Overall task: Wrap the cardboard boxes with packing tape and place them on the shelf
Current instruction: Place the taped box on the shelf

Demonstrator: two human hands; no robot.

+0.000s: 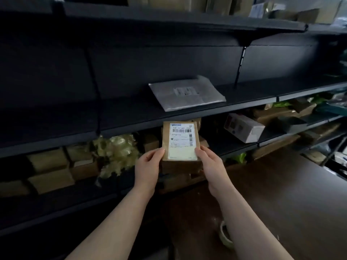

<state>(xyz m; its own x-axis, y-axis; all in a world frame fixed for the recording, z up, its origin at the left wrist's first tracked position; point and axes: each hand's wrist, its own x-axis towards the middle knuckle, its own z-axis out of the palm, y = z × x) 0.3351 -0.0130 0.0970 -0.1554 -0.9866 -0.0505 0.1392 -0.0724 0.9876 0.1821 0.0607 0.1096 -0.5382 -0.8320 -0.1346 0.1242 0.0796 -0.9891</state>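
A small cardboard box with a white shipping label on top is held in front of the dark shelf, just below its middle board. My left hand grips the box's near left corner, thumb on top. My right hand grips the near right corner the same way. The box's underside and my fingers beneath it are hidden.
A grey mailer bag lies on the middle board. Below are several brown boxes, crumpled yellowish plastic and a white box. A brown floor spreads to the right; a roll-like object lies near my right forearm.
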